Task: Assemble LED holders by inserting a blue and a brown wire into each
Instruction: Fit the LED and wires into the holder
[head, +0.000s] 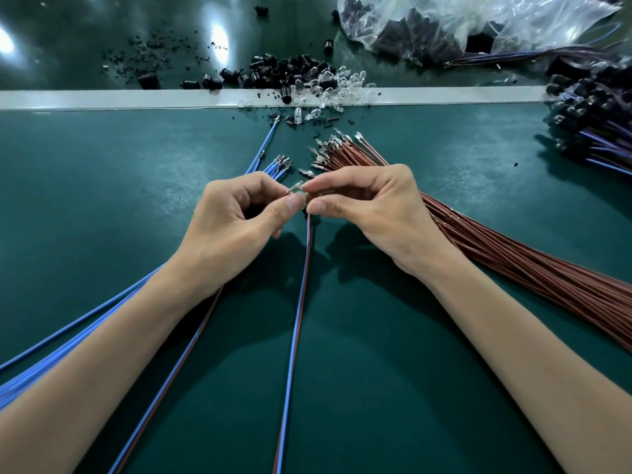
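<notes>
Head view: a silvery metal terminal (296, 186) on the tip of a thin brown wire (286, 194) sits over the middle of the green desk (102, 200). It is pinched by the curled thumb and forefinger of the left hand (239, 217), and its long axis points right and slightly away, at the fingertips of the right hand (369, 206), almost touching them. The right hand pinches the top of a blue-and-brown wire pair (294, 319) that runs straight to the near edge. The LED holder is presumably inside that pinch, but fingers hide it, so its socket's facing cannot be told. A loose blue wire bundle (68, 336) fans to the near left edge and a brown wire bundle (513, 261) to the right edge, both cut off. Black holders and clear LEDs (301, 77) lie heaped along the far side.
</notes>
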{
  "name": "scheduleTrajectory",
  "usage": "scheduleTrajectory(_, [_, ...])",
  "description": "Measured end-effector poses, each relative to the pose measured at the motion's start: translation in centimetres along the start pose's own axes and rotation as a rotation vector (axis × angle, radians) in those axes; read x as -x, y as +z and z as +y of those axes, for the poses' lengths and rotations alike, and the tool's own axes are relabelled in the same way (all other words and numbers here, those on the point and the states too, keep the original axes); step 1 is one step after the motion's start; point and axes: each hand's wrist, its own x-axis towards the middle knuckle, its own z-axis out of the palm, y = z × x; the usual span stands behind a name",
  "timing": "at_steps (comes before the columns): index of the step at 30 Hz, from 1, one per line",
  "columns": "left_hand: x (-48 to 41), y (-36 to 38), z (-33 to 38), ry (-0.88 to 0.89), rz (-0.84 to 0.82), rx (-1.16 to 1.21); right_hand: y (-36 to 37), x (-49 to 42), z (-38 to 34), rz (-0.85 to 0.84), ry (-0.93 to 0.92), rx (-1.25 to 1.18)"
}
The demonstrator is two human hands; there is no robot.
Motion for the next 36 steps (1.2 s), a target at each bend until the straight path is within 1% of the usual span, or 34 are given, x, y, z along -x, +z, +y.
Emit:
scheduleTrajectory(7, [-0.14, -0.19, -0.26, -0.009, -0.003, 0.004, 0.08, 0.06, 0.06, 0.035, -0.034, 0.091])
scheduleTrajectory(14, [-0.15, -0.18, -0.32, -0.02, -0.007, 0.007, 0.22, -0.04, 0.12, 0.015, -0.062, 0.058])
scheduleTrajectory(17, [-0.16, -0.21, -0.26, -0.014, -0.011, 0.009, 0.3, -0.06, 0.16, -0.004, -0.091, 0.085])
scheduleTrajectory(20, [-0.17, -0.27, -0.21, -0.014, -0.008, 0.015, 0.48, 0.03, 0.32, 0.021, -0.172, 0.159])
scheduleTrajectory(23, [-0.16, -0.28, -0.22, -0.026, -0.007, 0.019, 0.72, 0.07, 0.41, 0.047, -0.295, 0.298])
scheduleTrajectory(25, [-0.13, -0.29, -0.19, -0.025, -0.012, 0.02, 0.77, 0.08, 0.46, 0.059, -0.332, 0.339])
scheduleTrajectory(31, [-0.07, -0.3, -0.21, -0.018, -0.012, 0.021, 0.78, 0.13, 0.75, 0.079, -0.297, 0.365])
scheduleTrajectory(34, [-0.07, -0.27, -0.3, -0.015, -0.001, 0.02, 0.59, 0.17, 0.72, 0.038, -0.201, 0.268])
scheduleTrajectory(36, [-0.11, -0.25, -0.35, -0.015, 0.012, 0.029, 0.38, 0.13, 0.64, 0.008, -0.175, 0.231])
